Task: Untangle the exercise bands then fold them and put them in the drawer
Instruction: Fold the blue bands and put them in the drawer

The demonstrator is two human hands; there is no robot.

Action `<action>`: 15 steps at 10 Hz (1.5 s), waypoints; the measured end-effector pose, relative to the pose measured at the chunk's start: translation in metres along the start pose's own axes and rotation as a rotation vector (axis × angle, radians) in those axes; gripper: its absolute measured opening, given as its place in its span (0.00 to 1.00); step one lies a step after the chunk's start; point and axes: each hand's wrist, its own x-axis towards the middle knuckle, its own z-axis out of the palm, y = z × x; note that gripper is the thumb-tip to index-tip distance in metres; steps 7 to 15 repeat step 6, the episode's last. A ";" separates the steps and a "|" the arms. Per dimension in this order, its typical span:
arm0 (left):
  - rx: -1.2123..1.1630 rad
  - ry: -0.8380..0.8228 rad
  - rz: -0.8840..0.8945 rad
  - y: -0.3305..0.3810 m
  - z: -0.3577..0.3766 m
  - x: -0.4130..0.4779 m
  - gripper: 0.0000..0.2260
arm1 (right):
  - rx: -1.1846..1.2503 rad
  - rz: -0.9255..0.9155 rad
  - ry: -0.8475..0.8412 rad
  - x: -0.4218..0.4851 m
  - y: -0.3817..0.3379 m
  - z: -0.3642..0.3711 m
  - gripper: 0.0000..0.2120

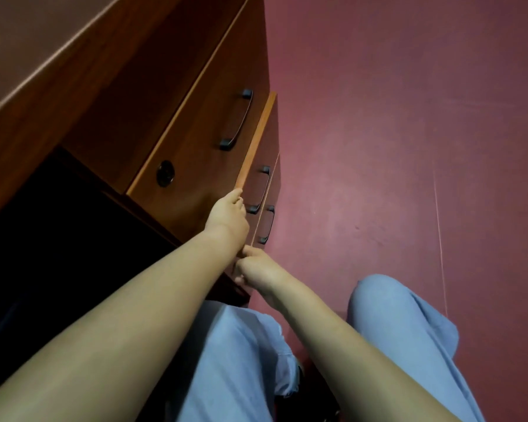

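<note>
Nearest the camera, two bare forearms are reaching forward over legs in light blue trousers [235, 360], which are taking up the lower middle and right of the frame.

At the left, a wooden desk [43, 71] is occupying the upper corner, with a dark recess below its top. To its right, a drawer unit is presenting three fronts, each fitted with a dark curved handle. The top drawer [195, 153] is carrying a round lock near its lower corner and is sitting flush. The second drawer [258, 138] is standing slightly out from the unit, its orange top edge exposed.

The left hand [227, 216] is curling its fingers over the near end of that top edge, gripping it. The right hand [256, 269] is closing on the lower near corner of the drawer fronts (which drawer it is touching cannot be told); its fingers are bent and narrow.

The exercise bands are not appearing anywhere in view. A dark red floor [409, 147] is filling the right side.
</note>
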 end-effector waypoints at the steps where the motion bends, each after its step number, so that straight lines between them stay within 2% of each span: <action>1: 0.073 -0.084 -0.010 -0.003 0.005 0.004 0.24 | -0.040 -0.011 -0.004 0.004 -0.007 0.007 0.14; 2: 0.123 -0.101 -0.017 -0.002 0.008 0.008 0.25 | -0.071 -0.012 -0.002 0.006 -0.013 0.006 0.14; 3: 0.047 -0.075 -0.026 -0.004 0.006 0.006 0.24 | -0.089 -0.006 -0.022 0.007 -0.012 0.001 0.15; 4: -0.154 0.032 -0.024 -0.010 0.004 0.003 0.22 | -0.119 -0.024 0.015 0.005 -0.014 -0.005 0.14; 5: -0.754 0.262 -0.164 -0.014 -0.002 0.002 0.20 | -0.095 -0.099 0.083 0.005 -0.023 -0.016 0.10; 6: -1.319 0.438 -0.261 -0.021 -0.020 -0.008 0.16 | 0.042 -0.218 0.189 -0.001 -0.034 -0.034 0.08; 15: -1.319 0.438 -0.261 -0.021 -0.020 -0.008 0.16 | 0.042 -0.218 0.189 -0.001 -0.034 -0.034 0.08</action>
